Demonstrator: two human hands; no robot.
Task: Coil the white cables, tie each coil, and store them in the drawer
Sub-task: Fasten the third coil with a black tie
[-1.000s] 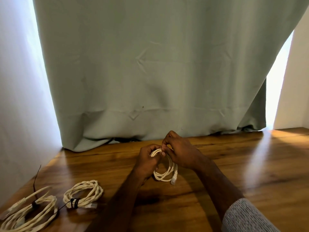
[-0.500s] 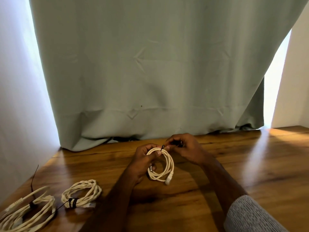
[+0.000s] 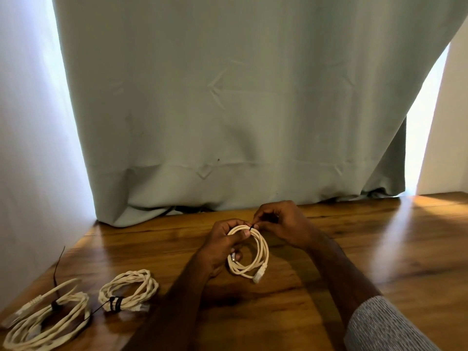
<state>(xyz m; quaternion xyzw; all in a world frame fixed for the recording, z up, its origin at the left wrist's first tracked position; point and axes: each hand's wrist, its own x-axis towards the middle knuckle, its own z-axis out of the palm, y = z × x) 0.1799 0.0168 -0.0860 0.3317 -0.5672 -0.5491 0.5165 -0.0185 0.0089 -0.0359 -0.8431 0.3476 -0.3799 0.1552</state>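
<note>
Left hand (image 3: pixel 222 247) curled round the top left of a small white cable coil (image 3: pixel 249 254), thumb pressed across the strands, lower fingers tucked inside the loop; right hand (image 3: pixel 281 224) just beside it, thumb and forefinger closed in a pinch on a thin black tie (image 3: pixel 251 226) at the very top of the coil, remaining fingers bent behind; coil held upright just above the wooden table (image 3: pixel 379 249), near its middle, a white plug (image 3: pixel 258 276) hanging at the lower right end; cannot tell whether the tie is fully wrapped round the strands, too small to make out. Grey knit sleeve (image 3: pixel 379 328) at the right forearm, bottom right corner.

Lying flat at the near left of the table, well apart from the hands, a twisted white coil (image 3: pixel 129 290) bound with a black wrap (image 3: pixel 116 303); further left, at the table's edge and partly cut off, a larger white coil (image 3: pixel 48 325) likewise bound with a black tie (image 3: pixel 54 305), a thin black tail (image 3: pixel 59 264) standing up from it. Behind the table, a pale green curtain (image 3: pixel 228 110) reaching down to the tabletop; bright light at both of its sides.
</note>
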